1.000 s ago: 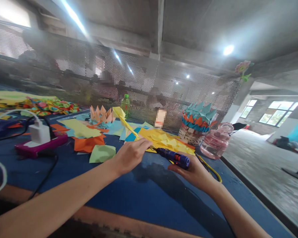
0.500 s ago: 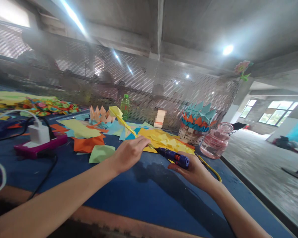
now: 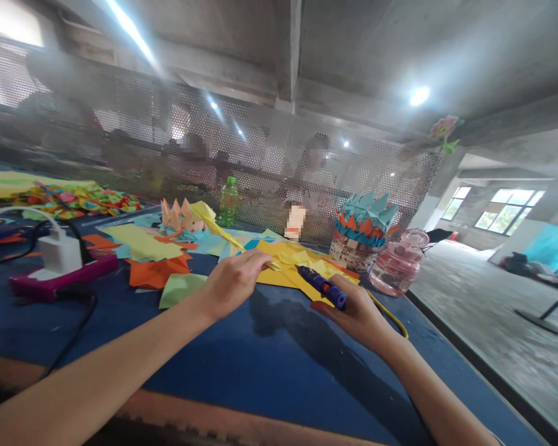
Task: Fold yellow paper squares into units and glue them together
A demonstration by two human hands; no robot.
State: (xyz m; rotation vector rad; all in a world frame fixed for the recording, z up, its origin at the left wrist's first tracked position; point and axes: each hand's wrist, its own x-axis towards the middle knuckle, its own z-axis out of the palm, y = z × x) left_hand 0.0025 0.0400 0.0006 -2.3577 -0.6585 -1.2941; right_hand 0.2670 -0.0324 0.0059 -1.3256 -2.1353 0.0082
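Note:
In the head view, my left hand [image 3: 235, 283] pinches a twisted strip of yellow paper [image 3: 205, 212]. One end of the strip fans out up to the left, and a short tip pokes out past my fingertips. My right hand [image 3: 360, 313] grips a dark blue, pen-shaped glue gun [image 3: 324, 287] whose nozzle points left, a little apart from the strip's tip. Beneath and behind both hands lie yellow paper sheets [image 3: 279, 276] with several folded yellow pieces on top. A yellow cord [image 3: 393, 318] runs along the table beside my right hand.
A purple power strip [image 3: 60, 277] with a white plug is at left, near orange and green papers [image 3: 160, 271]. Behind stand a green bottle [image 3: 227, 203], a peach paper crown [image 3: 179, 215] and a teal-and-orange paper-trimmed pot [image 3: 357, 248]. A pink glass jar [image 3: 397, 267] stands near the table's right edge.
The glue gun's nozzle has drawn back from the yellow strip, leaving a gap. My left hand still holds the strip. The whole view has shifted slightly.

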